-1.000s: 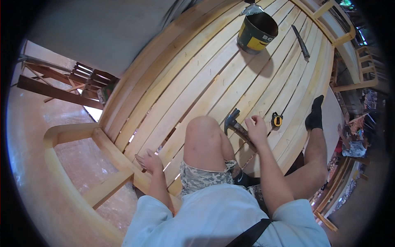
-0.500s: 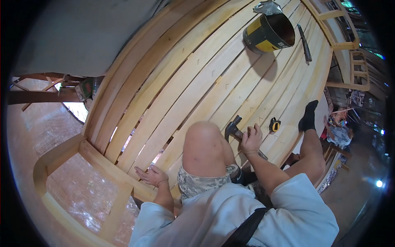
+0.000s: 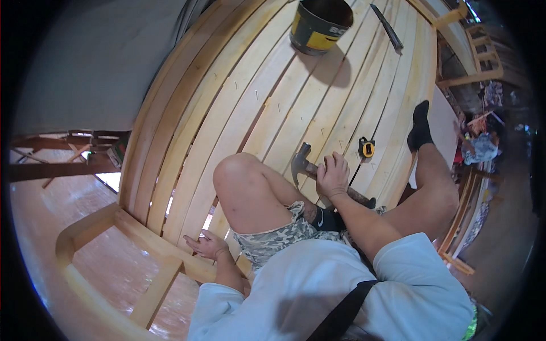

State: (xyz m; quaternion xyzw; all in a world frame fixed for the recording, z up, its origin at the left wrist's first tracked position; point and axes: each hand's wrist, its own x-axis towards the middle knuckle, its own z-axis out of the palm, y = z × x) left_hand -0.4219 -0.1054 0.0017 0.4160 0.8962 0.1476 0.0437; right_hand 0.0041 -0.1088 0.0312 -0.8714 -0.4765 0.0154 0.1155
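Note:
My right hand (image 3: 333,175) lies over the handle of a claw hammer (image 3: 301,162), its fingers round the wood. The hammer rests low over the slats, head to the left and handle end toward my lower right. At the left, my left hand (image 3: 208,246) has its fingers spread, close to the frame rail (image 3: 149,238) and the slat ends; nothing shows in it. Several nails (image 3: 256,95) stick up from the wooden slats (image 3: 284,122). A yellow and black tape measure (image 3: 367,148) lies just beyond my right hand.
A black and yellow bucket (image 3: 320,28) stands on the slats at the far side. Right of it lies a dark, narrow handsaw-like tool (image 3: 387,28). My bent knee (image 3: 242,176) is between my hands. Wooden frames (image 3: 483,57) stand at the far right.
My knee has tipped to the left. The right hand and hammer have shifted little over the slats. The whole view has turned, so the bucket sits farther left and higher.

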